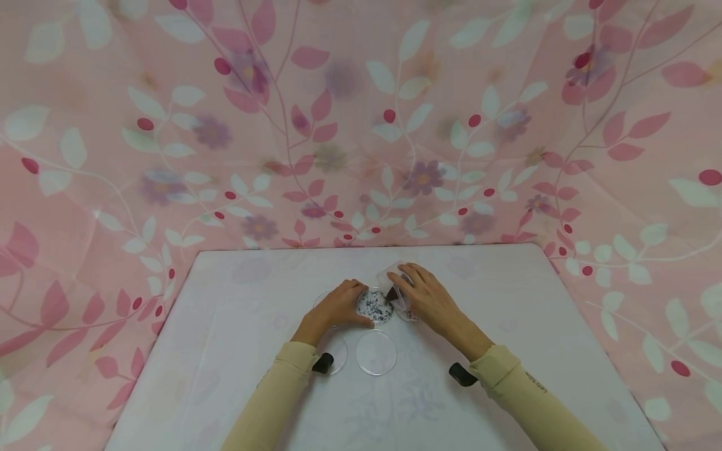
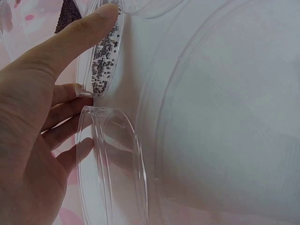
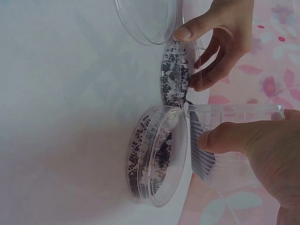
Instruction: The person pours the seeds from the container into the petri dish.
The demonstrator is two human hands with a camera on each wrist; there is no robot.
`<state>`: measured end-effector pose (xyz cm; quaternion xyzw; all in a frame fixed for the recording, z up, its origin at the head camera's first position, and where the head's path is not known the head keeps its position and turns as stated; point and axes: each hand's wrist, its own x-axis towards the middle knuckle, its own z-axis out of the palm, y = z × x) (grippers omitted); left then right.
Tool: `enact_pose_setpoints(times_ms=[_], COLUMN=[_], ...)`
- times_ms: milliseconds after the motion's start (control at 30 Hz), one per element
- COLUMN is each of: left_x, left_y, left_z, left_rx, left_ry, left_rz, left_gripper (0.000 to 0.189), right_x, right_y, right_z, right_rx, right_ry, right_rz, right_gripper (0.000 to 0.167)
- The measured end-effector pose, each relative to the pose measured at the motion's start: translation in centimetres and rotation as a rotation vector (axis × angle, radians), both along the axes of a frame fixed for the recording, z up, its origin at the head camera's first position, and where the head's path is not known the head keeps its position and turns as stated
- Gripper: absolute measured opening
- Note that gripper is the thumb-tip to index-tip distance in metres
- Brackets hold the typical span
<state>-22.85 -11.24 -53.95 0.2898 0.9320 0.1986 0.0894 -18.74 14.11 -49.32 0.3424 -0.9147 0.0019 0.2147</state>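
Observation:
A clear petri dish with black grains [image 1: 375, 307] stands on the table in the middle. My left hand [image 1: 338, 304] holds it by the rim, thumb on the near side and fingers on the far side. My right hand [image 1: 433, 304] grips a clear plastic box [image 3: 239, 164], tilted toward that dish. Dark grains [image 1: 392, 294] lie in the box's lowered corner, and in the right wrist view a few show at its edge above the dish. Under the right hand stands a second petri dish with black grains [image 3: 157, 159], partly hidden in the head view.
Clear dishes without grains stand nearby: one at the front [image 1: 376, 353], one at front left [image 1: 338, 356] partly behind the left wrist, another [image 1: 321, 299] behind the left hand. A white cloth covers the table [image 1: 237, 351]. Pink floral fabric [image 1: 361, 125] hangs around it.

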Motion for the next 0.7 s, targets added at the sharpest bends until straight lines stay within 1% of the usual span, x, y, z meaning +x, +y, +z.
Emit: enact_pose_setpoints(times_ms=[267,367,567,700], left_x=[-0.14,-0.15,-0.17,-0.06], left_y=[-0.01,-0.02,-0.03,-0.05], left_z=[-0.15,-0.20,-0.21,-0.22], left_rx=[0.000,0.000,-0.002,-0.004], left_ry=[0.001,-0.001,0.003,0.008], left_rz=[-0.002,0.001,-0.001,-0.004], left_gripper=[0.092,0.092,0.092,0.091], right_x=[0.04,0.03,-0.02,-0.07], right_y=[0.04,0.08,0.27,0.42], right_z=[0.11,0.06,-0.18,-0.37], right_rx=[0.013,0.013,-0.015,-0.043], right_ry=[-0.005,-0.007,-0.003,-0.006], right_rz=[0.003,0.001,-0.002,-0.014], right_gripper=[0.083,0.082,0.078,0.080])
